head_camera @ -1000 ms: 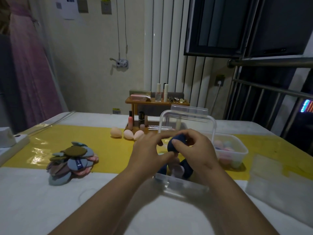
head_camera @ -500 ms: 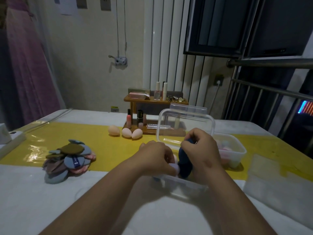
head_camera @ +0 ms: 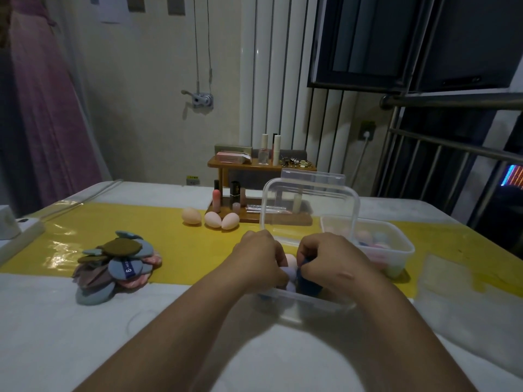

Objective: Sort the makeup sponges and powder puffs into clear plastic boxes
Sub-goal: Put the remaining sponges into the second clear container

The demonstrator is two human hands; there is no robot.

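R hand (head_camera: 331,261) grips navy sponge (head_camera: 310,284) down in near box (head_camera: 305,304), lid (head_camera: 308,205) up. L hand (head_camera: 260,261) close beside it, fingers curled on lilac sponge (head_camera: 290,274) in same box. 2nd box (head_camera: 402,256) w/ sponges just right; puffs (head_camera: 119,264) piled far left, 3 peach sponges (head_camera: 212,217) at back on yellow strip (head_camera: 169,244).
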